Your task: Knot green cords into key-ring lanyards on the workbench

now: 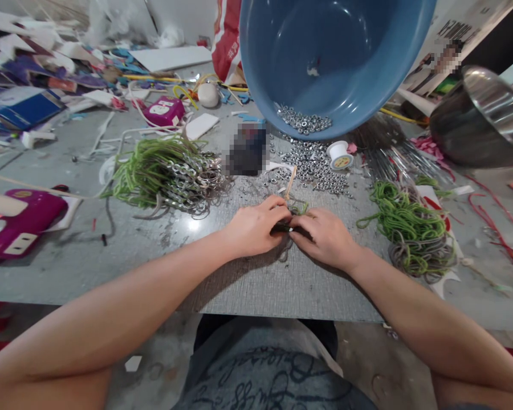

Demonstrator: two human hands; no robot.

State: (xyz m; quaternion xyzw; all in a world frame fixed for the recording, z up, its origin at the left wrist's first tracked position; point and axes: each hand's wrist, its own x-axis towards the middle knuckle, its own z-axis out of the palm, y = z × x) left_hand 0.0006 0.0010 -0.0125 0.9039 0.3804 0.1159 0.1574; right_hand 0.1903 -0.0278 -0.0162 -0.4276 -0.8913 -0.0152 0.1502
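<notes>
My left hand and my right hand meet over the table, fingers closed and almost touching. Between them is a green and grey cord; a loop shows above the fingers and a grey length hangs below. A small dark piece with a pale tip also shows between the fingertips; its kind is unclear. Just beyond my hands lies a spread of loose metal nuts. To the left is a bundle of green and grey cords strung with metal nuts. A tangle of similar cords lies to the right.
A blue basin tilts towards me, with nuts at its lower lip. Beside it stand a white spool and a metal bowl. Purple power strips and scraps lie left. The table's front edge is near my body.
</notes>
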